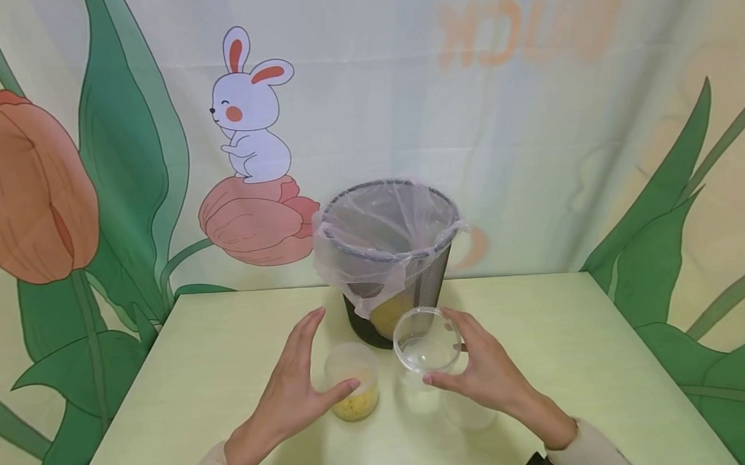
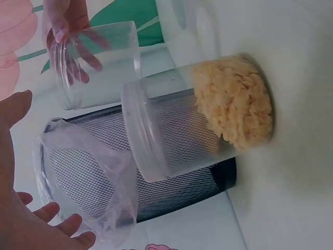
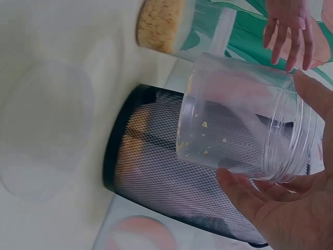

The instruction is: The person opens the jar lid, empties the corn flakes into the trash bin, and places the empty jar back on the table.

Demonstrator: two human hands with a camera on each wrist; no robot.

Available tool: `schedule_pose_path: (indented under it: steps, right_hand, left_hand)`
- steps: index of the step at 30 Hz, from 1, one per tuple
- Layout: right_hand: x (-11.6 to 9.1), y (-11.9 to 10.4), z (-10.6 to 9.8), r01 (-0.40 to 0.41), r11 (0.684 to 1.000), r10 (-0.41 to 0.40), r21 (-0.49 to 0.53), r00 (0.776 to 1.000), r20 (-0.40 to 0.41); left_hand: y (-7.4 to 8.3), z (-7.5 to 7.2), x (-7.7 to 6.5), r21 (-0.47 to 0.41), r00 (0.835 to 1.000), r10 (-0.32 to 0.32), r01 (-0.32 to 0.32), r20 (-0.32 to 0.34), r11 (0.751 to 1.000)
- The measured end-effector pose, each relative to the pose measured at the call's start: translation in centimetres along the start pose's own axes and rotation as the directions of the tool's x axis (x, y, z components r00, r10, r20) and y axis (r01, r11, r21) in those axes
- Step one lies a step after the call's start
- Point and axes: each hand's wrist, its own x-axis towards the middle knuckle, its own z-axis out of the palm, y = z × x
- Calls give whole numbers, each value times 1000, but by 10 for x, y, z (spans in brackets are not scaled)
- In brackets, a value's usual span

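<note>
My right hand [image 1: 484, 365] grips a clear plastic jar [image 1: 427, 341] around its threaded rim, above the table. Only a few yellow crumbs cling inside its bottom, as the right wrist view shows [image 3: 229, 120]. A second jar [image 2: 197, 120], with a whitish lid [image 2: 145, 133] on it, stands upright on the table, partly filled with pale yellow flakes [image 2: 234, 101]. Beside this jar is my left hand [image 1: 294, 392], thumb and fingers spread wide and holding nothing. A loose translucent round lid [image 3: 44, 130] lies flat on the table near my right hand.
Behind the jars stands a black mesh bin [image 1: 420, 282] lined with a thin, pale plastic bag [image 1: 380, 277]; something yellowish shows through its lower mesh. The light green table [image 1: 574, 348] ends at a curtain [image 1: 517, 152] printed with tulips and a rabbit.
</note>
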Motion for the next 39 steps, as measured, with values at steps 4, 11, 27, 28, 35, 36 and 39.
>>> schedule_pose_path:
  steps: [4,11,27,28,35,36,39]
  right_hand:
    - [-2,7,9,-18,1000,18,-3,1000,20]
    - [-7,14,21,-64,998,63,9,996,67]
    - [-12,19,37,-79,996,74,42,992,103]
    - [-12,19,38,-82,996,77,43,992,103]
    - [-14,24,43,-105,994,102,25,989,105]
    - [-14,25,44,-106,994,103,22,989,106]
    - [-14,26,46,-105,994,103,11,989,107]
  left_hand:
    - [-4,-2,-6,19,998,-39,38,39,999]
    - [-14,-2,-17,56,995,-60,55,86,997]
    - [-25,1,-28,112,997,-14,6,72,994]
    - [-26,2,-28,114,997,-15,7,71,993]
    - [-26,1,-30,107,997,-37,29,73,994]
    - [-27,1,-31,105,996,-43,35,77,994]
    - [-27,0,-31,99,995,-53,45,82,994]
